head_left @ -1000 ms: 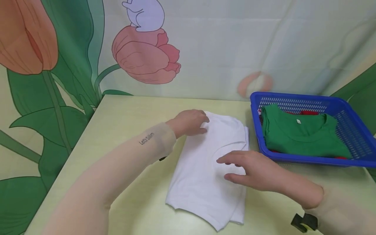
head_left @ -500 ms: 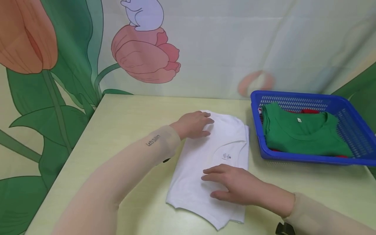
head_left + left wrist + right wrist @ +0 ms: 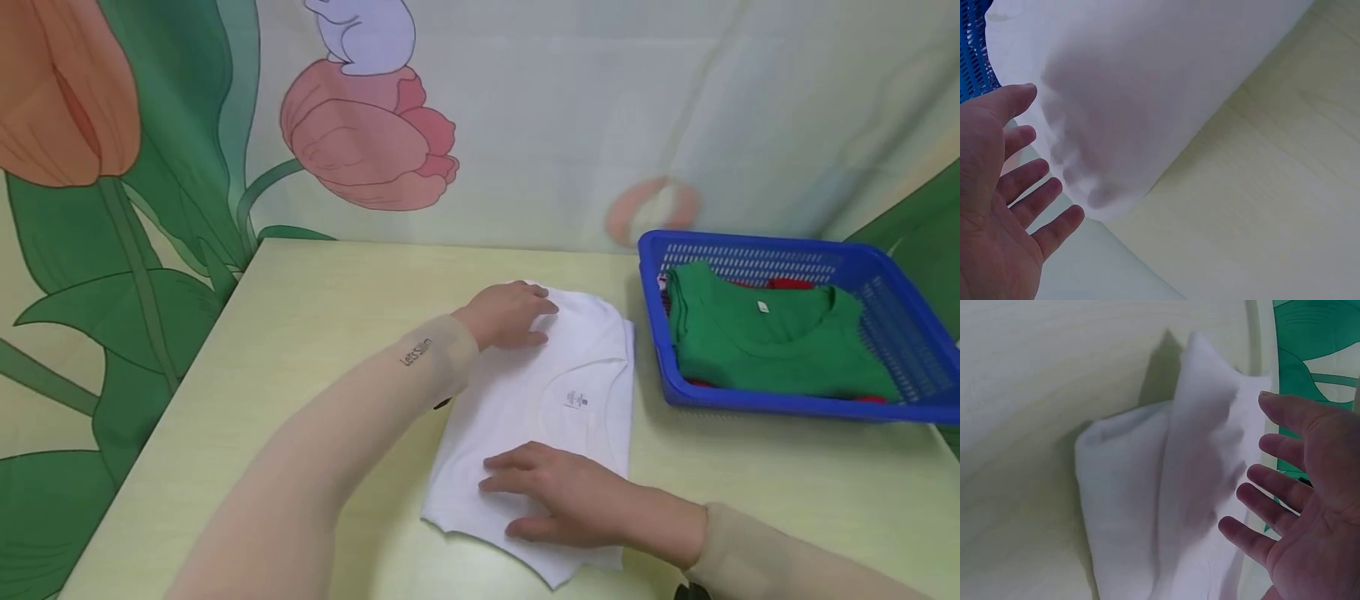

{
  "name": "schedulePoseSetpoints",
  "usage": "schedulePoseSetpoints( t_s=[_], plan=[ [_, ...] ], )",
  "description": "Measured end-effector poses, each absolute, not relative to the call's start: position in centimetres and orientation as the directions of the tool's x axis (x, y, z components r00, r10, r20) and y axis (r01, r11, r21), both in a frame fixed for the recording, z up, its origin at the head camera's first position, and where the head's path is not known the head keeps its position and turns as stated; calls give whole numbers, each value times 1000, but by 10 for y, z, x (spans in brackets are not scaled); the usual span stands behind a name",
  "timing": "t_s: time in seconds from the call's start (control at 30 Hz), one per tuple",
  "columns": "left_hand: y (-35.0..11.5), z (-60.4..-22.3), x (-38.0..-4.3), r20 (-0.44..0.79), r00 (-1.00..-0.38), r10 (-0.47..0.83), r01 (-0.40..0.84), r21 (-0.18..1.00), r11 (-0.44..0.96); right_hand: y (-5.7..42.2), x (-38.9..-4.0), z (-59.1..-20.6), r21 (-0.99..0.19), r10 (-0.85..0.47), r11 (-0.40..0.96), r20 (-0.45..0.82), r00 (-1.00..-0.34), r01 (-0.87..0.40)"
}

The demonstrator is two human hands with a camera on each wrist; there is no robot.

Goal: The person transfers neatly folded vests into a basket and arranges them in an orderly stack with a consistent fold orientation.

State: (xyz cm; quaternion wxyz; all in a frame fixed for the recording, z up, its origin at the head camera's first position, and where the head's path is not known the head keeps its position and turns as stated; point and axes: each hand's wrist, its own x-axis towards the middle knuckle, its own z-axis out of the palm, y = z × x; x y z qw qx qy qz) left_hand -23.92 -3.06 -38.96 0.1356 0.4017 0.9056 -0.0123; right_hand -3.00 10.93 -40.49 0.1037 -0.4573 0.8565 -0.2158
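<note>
A folded white T-shirt point(image 3: 517, 408) lies on the pale yellow table, its round neckline and small printed label turned to the right. Over its far left part is my left hand point(image 3: 510, 315), fingers spread and relaxed. My right hand point(image 3: 566, 496) hovers with loosely spread fingers over the near part of the shirt. In the left wrist view, the left hand point(image 3: 1004, 200) casts a shadow on the white cloth point(image 3: 1147, 75) and grips nothing. The right wrist view has the right hand point(image 3: 1310, 487) beside the shirt's folded layers point(image 3: 1197, 462), also holding nothing.
A blue plastic basket point(image 3: 795, 410) stands at the right of the table point(image 3: 330, 300). Inside are a folded green T-shirt point(image 3: 780, 350) and some red cloth beneath it. Behind the table hangs a backdrop point(image 3: 540, 125) printed with tulips.
My right hand has moved left and toward the near end of the shirt, uncovering the neck label. My left hand has slid slightly right over the far part. The shirt stays put.
</note>
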Motion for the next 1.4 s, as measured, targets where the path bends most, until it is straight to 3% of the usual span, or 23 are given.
schedulePoseSetpoints(
  t_s=[0.17, 0.43, 0.83, 1.17, 1.4],
  plan=[
    [-29, -394, -242, -275, -651, 707, 717, 83, 692, 104, -26, -409, -442, -833, 503, -20, -553, -743],
    [-36, -400, -245, -294, -675, 677, 681, 104, 725, 100, -25, -414, -313, -858, 496, -30, -513, -810],
    [-42, -402, -244, -281, -680, 678, 677, 117, 727, 96, -22, -414, -203, -854, 517, -50, -518, -832],
    [-68, -403, -245, -288, -730, 619, 614, 121, 780, 109, -28, -413, -214, -889, 452, -28, -457, -866],
    [-96, -407, -244, -247, -743, 622, 627, 65, 776, 119, -35, -407, -332, -892, 446, -90, -443, -831]
  ],
)
